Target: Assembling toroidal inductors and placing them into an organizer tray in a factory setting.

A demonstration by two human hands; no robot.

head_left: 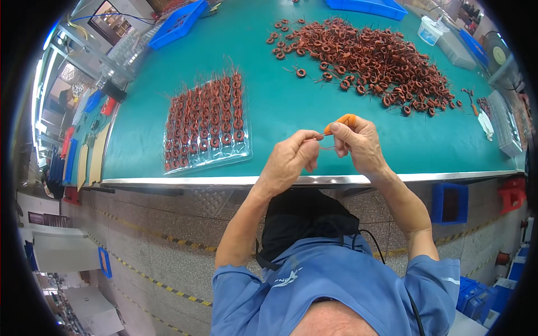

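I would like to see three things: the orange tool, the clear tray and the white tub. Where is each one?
Orange tool (341, 122), head view: its orange body.
Clear tray (222, 155), head view: bare plastic near its lower rim.
White tub (429, 31), head view: its side wall.

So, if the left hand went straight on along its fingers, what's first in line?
Probably the orange-handled tool, gripped in the right hand that faces the left hand; depth between them is hard to judge in this view.
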